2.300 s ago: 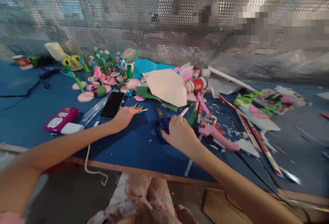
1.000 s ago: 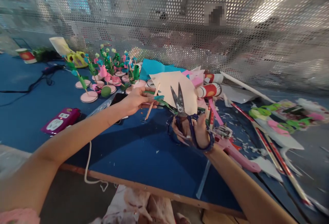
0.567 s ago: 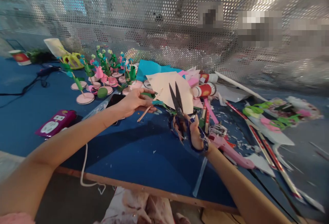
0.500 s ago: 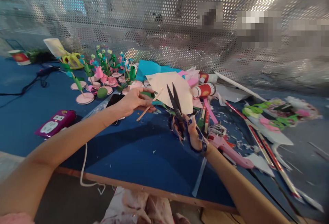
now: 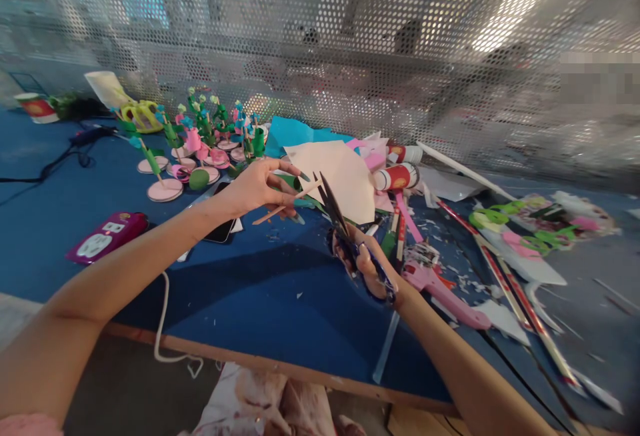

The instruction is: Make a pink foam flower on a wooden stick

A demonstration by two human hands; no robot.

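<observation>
Pale stick (image 5: 305,191), thin, apparently light, stiff and snappable, best held mid-length; located above the blue table (image 5: 270,303), pinched between fingers of the left hand (image 5: 263,189), its far tip at the narrowly parted blades of scissors (image 5: 336,211), whose handles the right hand (image 5: 369,259) grips.

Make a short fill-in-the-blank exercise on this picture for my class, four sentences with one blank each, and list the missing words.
1. The scissors are held in the person's ____ hand.
2. Their blades, close to the thin stick in the other hand, are slightly ____ rather than fully shut.
3. Two paper cups near the perforated wall lie on their ____.
4. The tabletop is coloured ____.

Missing words: right; open; sides; blue.
</observation>
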